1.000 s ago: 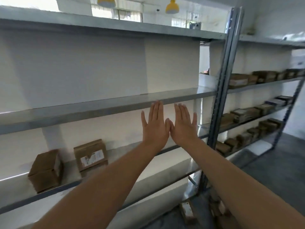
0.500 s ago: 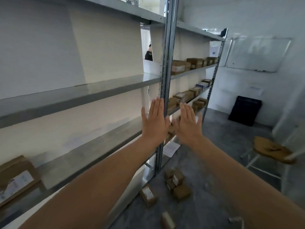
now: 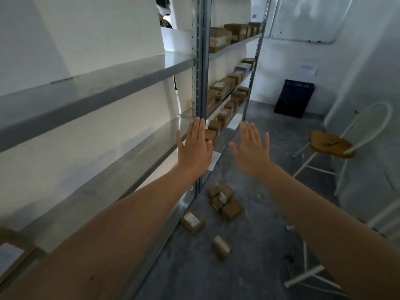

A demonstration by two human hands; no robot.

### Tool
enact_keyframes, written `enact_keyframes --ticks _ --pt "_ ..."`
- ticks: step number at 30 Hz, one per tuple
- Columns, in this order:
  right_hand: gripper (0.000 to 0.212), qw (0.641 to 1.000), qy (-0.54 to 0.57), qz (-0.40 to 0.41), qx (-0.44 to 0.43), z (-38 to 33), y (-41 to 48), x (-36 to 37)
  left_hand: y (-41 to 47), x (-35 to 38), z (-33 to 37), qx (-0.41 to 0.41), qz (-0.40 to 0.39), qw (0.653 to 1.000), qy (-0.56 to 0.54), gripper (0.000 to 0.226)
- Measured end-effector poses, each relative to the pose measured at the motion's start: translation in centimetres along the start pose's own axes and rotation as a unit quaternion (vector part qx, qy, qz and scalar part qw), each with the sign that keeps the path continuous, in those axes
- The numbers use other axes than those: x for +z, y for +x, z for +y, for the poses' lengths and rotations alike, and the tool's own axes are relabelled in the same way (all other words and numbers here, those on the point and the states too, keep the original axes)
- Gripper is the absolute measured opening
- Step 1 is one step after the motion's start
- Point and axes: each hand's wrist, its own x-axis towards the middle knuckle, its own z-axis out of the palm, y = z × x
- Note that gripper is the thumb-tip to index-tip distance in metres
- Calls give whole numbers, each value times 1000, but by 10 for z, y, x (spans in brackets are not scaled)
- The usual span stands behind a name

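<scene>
we are holding our left hand (image 3: 193,148) and right hand (image 3: 252,148) out ahead, both lying open, fingers straight, gripping nothing, the 2 apart. the left hand is showing in front of the metal post (image 3: 200,61) at the front edge of the shelf (image 3: 129,163). cardboard boxes (image 3: 225,202) are lying on the floor (image 3: 259,234) below the hands, near the post's foot.

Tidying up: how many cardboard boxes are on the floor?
6. Four in a pile by the shelf upright, a labelled box nearer me, a lone box nearest. The pile may hide more.
</scene>
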Motion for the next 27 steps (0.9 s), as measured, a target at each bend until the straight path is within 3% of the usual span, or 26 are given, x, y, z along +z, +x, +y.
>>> enact_keyframes --ticks 14,27 --pt "68 995 9 -57 80 61 19 56 23 78 16 38 -97 995 -4 63" --pt "68 985 53 -98 135 217 88 71 104 169 109 45 -130 991 8 63"
